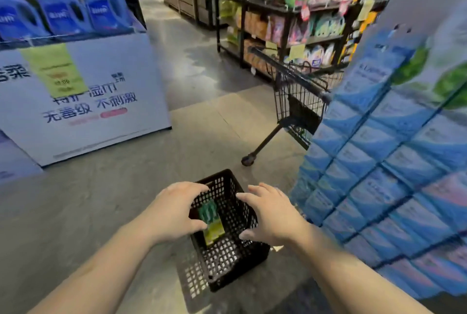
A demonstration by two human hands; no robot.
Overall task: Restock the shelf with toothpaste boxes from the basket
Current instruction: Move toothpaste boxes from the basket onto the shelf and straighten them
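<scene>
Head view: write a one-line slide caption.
Both hands, left hand and right hand, open over a black basket holding a green toothpaste box.

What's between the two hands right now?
Head view: the black basket's open top, green toothpaste box inside, lies between left hand and right hand.

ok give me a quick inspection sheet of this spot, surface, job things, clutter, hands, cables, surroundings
surface: grey shop floor, shadowed near the basket
job's things: black mesh basket on the floor; green and yellow toothpaste box lying inside it
clutter: nothing seen
hands: left hand and right hand above the basket, fingers spread, no grip on anything
cables: nothing seen
surroundings: stacked blue boxes on the right, black cart behind, blue detergent bottles on a display
</scene>
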